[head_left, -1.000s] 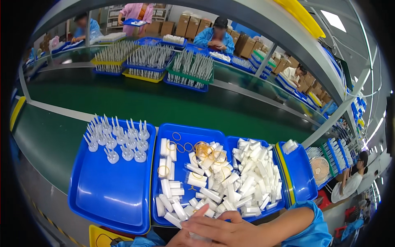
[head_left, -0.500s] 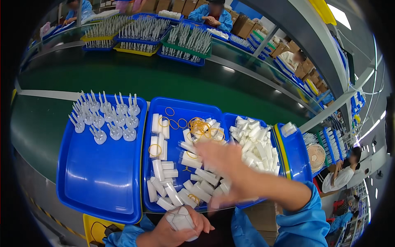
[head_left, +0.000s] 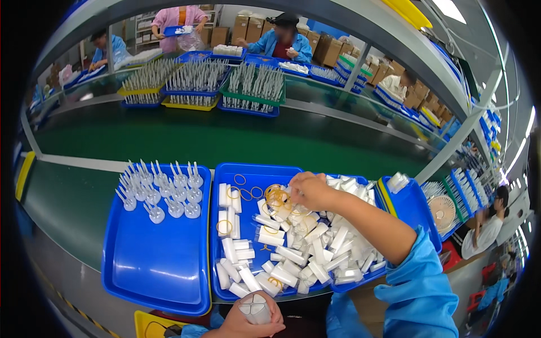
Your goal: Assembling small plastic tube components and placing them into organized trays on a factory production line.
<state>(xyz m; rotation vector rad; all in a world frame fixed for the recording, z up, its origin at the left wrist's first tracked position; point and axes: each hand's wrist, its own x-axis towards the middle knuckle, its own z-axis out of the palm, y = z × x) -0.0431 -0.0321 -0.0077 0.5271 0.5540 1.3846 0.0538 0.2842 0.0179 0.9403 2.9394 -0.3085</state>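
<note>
My left hand [head_left: 271, 325], low at the front, is closed around a bundle of white pieces [head_left: 255, 308]. Their wedge-shaped ends face up, packed together in a round. My right hand [head_left: 310, 191] reaches over the far part of the middle blue tray [head_left: 256, 169]. Its fingers are bent together beside a heap of yellow rubber bands [head_left: 276, 196]; what is between the fingertips is hidden. White blocks in clear film [head_left: 284, 276] lie loose across that tray, a few with bands on them.
At left, a blue tray [head_left: 158, 259] holds several clear-based, upright-stemmed parts [head_left: 174, 207]. More white pieces fill a tray [head_left: 349, 248] at right, with stacked trays [head_left: 414, 208] beyond. Racks of stemmed parts [head_left: 253, 84] stand across the green bench [head_left: 169, 132]. Co-workers sit and stand farther off.
My right hand has moved from over the middle of the white pieces to the rubber bands farther off. The bundle in my left hand now shows its ends upward. The view has shifted.
</note>
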